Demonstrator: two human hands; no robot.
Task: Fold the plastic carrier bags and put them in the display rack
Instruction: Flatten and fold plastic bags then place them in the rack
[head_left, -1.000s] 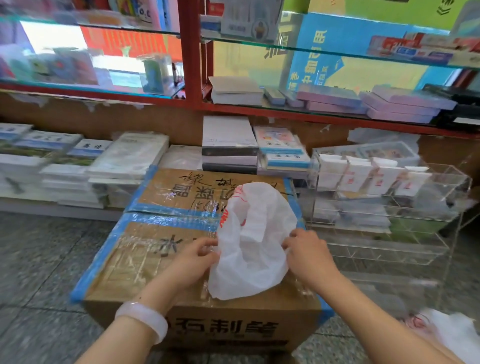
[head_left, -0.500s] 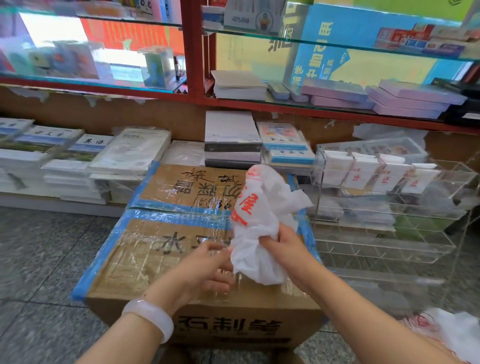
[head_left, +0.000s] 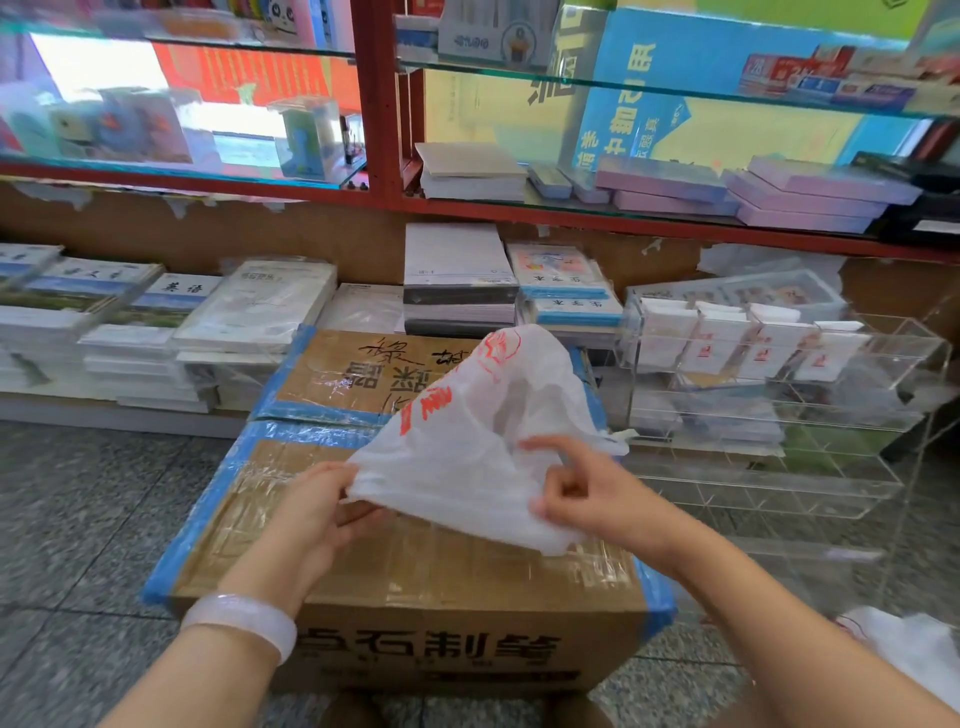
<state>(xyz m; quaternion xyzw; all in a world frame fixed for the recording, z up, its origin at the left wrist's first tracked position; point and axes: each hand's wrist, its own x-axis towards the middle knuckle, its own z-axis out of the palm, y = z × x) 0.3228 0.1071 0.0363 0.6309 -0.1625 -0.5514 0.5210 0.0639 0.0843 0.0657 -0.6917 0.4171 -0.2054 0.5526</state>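
Both hands pinch the white plastic bag (head_left: 467, 447), left hand (head_left: 311, 514) at its left corner, right hand (head_left: 587, 499) at its lower right edge, above the cardboard box (head_left: 415, 587).

Both forearms bare, reaching forward from the bottom corners, converging toward centre. Left hand (head_left: 317, 512) palm turned inward, thumb and fingers pinching thin white plastic at its left lower edge; pale bangle (head_left: 244, 621) on the left wrist. Right hand (head_left: 587, 493) back up, index finger extended, other fingers curled, gripping the right lower edge.
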